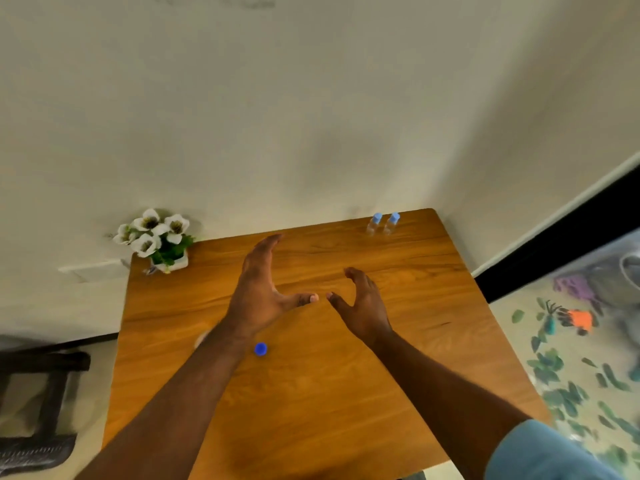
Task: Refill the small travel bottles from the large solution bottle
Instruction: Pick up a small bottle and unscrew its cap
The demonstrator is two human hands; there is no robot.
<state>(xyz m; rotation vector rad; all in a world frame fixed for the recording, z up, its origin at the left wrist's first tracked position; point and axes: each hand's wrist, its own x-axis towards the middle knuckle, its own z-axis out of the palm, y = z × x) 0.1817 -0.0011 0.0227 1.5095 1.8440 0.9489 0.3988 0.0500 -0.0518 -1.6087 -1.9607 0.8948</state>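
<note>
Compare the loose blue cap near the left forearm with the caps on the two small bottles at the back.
The loose blue cap is deep blue; the caps on the small bottles are pale blue. The loose cap lies alone on the table near the person; the others sit on upright clear bottles at the far right corner. All are small, round and blue.

Left forearm (194, 368) hiding pale blurred object (202, 338) (identity unclear); travel bottles (382, 224) too small, fill level unreadable; sleeve (540, 452) running off frame edge.
</note>
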